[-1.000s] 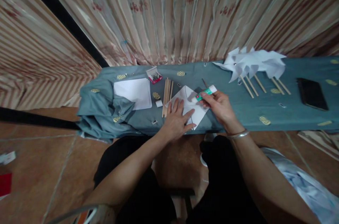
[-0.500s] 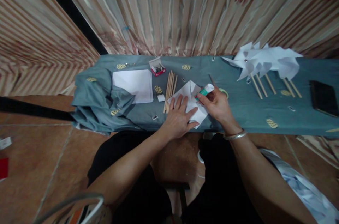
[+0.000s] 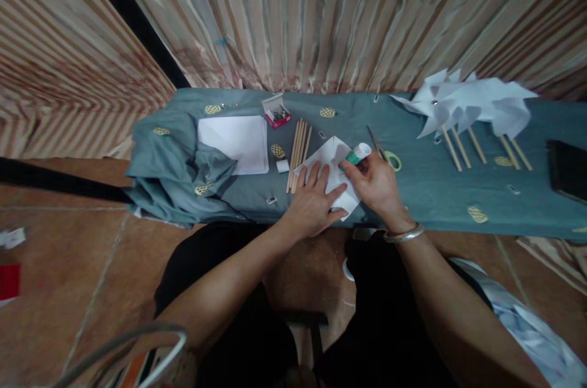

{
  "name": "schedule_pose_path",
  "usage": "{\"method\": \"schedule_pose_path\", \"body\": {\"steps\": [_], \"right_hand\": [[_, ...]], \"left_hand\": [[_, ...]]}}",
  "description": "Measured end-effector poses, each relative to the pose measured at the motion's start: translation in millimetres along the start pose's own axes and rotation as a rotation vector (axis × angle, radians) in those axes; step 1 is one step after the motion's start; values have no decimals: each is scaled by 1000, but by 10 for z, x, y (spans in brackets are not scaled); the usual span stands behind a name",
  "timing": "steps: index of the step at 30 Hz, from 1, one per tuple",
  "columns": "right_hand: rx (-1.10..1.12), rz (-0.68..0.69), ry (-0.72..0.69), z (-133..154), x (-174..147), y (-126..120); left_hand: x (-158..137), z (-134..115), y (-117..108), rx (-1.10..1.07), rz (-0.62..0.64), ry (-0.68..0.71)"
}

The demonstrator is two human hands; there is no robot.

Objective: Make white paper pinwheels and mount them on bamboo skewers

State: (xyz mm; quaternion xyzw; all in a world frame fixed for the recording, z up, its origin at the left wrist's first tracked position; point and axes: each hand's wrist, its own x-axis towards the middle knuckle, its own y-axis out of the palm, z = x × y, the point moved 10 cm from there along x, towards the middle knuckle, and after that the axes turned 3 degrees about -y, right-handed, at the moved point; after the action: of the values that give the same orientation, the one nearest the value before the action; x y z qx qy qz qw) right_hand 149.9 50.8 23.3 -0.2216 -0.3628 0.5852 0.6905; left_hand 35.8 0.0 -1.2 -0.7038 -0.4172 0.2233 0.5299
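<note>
A creased white sheet of paper [image 3: 334, 150] lies on the cloth in front of me. My left hand [image 3: 314, 201] rests flat on it with fingers spread, pressing it down. In my right hand [image 3: 376, 183] is a green-and-white glue stick [image 3: 356, 154], tilted with its lower end at the paper. Where that end meets the sheet is partly hidden by my fingers. Just left of the paper several thin wooden sticks [image 3: 299, 156] lie side by side. Scissors [image 3: 392, 161] with light green handles lie behind my right hand, partly covered by it.
A stack of white paper [image 3: 238, 146], an opened red box of small metal pins [image 3: 277, 112] and a small white cap [image 3: 282, 166] lie to the left. Several white paper pinwheels [image 3: 477, 104] on sticks lie at the right, near a dark phone-like object [image 3: 567, 169].
My right hand and the glue stick have shifted slightly over the paper, uncovering more of the scissors. My left hand stays on the sheet. The view has turned a little.
</note>
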Motion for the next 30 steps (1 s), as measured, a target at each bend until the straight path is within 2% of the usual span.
{"method": "schedule_pose_path", "body": {"steps": [12,30], "right_hand": [[3,25,-38,150,18,26],[-81,108,-49,221,-5,85]], "left_hand": [[-2,-6,-1,66,-2,9],[-4,-7,0,66,-13,15]]}}
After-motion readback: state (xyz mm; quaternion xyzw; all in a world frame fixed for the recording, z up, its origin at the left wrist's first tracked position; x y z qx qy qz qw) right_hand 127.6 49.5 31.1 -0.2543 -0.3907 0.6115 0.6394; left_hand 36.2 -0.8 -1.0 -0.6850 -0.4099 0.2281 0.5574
